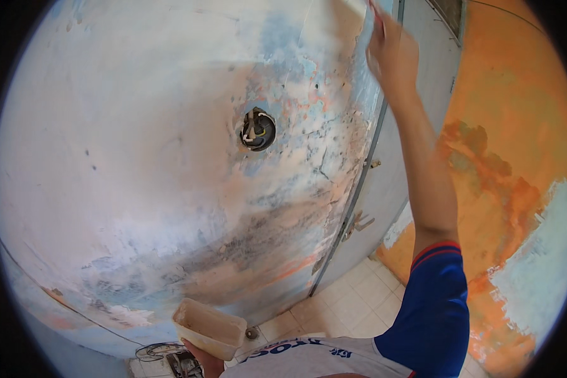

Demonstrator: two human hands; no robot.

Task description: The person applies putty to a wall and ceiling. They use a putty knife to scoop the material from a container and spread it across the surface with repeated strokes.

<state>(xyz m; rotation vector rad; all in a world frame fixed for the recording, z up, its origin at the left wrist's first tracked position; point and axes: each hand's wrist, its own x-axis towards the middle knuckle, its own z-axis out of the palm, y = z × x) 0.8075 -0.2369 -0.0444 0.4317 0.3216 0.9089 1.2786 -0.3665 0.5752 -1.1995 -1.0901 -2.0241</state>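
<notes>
My right hand (394, 53) is raised at the top of the view, beside the edge of the patchy wall (189, 135). Its fingers are closed around a thin reddish handle (377, 16); the rest of that tool is cut off by the upper edge, so its kind does not show. Low in the view, my left hand (209, 360) grips a cream-coloured plastic tub (217, 332) from below. The tub is tilted, with smears on its inner walls. Most of the left hand is hidden by the tub.
A round hole with wires (258, 129) sits in the wall. Right of the wall edge is a grey door (384, 183) with a handle (359, 222). Beyond it stands an orange wall (504, 82) with pale patches. Cables (164, 350) lie on the tiled floor (359, 293).
</notes>
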